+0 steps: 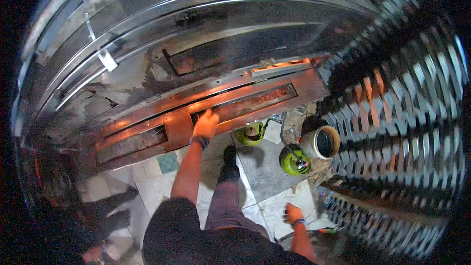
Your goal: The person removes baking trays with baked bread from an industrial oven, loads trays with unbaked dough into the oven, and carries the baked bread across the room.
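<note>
My left hand (206, 123) reaches forward, fingers curled, to the left end of a long rectangular slot in a metal panel (179, 130) lit orange. Its fingertips are at the slot's edge, and I cannot make out what they grip, if anything. The slot's inside (255, 102) looks rusty and dirty. My right hand (294, 214) hangs lower down at the right, over the floor, with its fingers closed. Whatever may be in it is too small to name. Both wrists wear dark bands.
Two green gas cylinders (296, 162) stand right of my legs, a hose running near them. Beside them is a pale bucket (308, 145) with dark contents. Stacked rows of metal pieces (409, 118) line the right. Pale tiles (282, 206) cover the floor. Orange light glows along the metal oven-like body (196, 14).
</note>
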Available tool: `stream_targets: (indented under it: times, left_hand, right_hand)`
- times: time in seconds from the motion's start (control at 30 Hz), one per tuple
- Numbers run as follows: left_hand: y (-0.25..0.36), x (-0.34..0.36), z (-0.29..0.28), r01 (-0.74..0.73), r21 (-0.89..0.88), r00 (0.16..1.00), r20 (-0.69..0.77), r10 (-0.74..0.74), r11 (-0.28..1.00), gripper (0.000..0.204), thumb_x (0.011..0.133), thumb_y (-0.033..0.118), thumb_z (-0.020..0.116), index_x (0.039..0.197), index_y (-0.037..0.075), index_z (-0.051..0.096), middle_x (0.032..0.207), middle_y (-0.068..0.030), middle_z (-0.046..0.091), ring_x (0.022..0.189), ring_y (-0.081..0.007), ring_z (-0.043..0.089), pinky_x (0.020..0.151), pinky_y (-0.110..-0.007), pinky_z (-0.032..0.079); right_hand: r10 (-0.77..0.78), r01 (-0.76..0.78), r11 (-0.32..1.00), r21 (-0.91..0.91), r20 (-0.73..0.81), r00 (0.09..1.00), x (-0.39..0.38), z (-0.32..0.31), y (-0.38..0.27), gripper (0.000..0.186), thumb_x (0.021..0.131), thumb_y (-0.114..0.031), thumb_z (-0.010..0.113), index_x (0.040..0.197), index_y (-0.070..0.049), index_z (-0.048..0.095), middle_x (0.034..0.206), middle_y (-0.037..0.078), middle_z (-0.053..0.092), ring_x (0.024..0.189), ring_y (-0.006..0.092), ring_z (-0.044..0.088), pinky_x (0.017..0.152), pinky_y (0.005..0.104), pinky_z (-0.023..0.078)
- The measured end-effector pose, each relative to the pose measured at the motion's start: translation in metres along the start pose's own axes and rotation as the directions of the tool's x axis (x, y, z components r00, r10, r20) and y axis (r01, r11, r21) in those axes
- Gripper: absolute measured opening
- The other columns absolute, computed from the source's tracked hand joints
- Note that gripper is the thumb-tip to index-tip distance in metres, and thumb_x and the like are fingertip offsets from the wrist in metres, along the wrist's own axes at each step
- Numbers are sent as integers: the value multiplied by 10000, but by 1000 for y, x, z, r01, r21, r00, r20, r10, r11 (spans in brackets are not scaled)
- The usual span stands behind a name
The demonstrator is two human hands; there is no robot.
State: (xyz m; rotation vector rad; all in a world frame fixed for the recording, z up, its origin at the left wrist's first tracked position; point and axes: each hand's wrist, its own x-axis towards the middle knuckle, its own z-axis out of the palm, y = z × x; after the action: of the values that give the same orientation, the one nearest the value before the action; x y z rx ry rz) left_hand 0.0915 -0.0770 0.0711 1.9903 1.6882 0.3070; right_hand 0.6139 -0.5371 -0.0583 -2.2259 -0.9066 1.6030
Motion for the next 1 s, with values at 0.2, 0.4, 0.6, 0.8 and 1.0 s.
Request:
stream_targets:
  times: [0.2,0.4,0.6,0.8,1.0]
  left_hand:
    - [-28,118,-23,431,195,872,161,-462,881,530,1004,485,319,1336,184,602,1328,-140,631,1230,-365,591,1009,-455,481]
    - [-55,143,13,484,270,862,21,-507,833,475,1004,431,375,1260,117,621,1274,-167,658,1214,-349,604,978,-457,493]
    - [47,7,25,295,317,924,-334,-186,901,142,936,154,528,909,70,639,914,-169,657,783,-370,675,738,-465,562]
    - [186,-105,68,579,-470,738,-45,-673,666,367,933,347,480,1097,52,626,1093,-225,682,1047,-447,622,928,-484,493]
    - [252,-135,16,420,-403,906,233,-353,813,563,926,410,516,1386,87,548,1222,-232,664,1123,-396,631,991,-435,477]
  right_hand:
    - [-202,238,951,-196,187,961,-48,26,-334,383,983,-242,555,1290,-25,626,1018,113,693,822,190,659,759,329,542]
    - [-89,79,924,374,10,996,-33,-35,-380,410,1005,-290,566,1301,-14,633,1054,53,698,887,127,637,792,285,523]
    - [-23,27,999,21,-197,980,-39,-87,-240,372,945,-384,576,932,-22,658,815,87,667,740,198,638,670,338,508]
    - [-69,96,989,-115,222,973,2,-123,-54,340,914,-341,529,1004,-36,651,917,74,657,701,186,623,615,361,519]
    - [362,-363,932,-21,151,920,-39,-110,-128,394,903,-399,524,1015,-43,650,894,108,658,696,224,642,603,397,531]
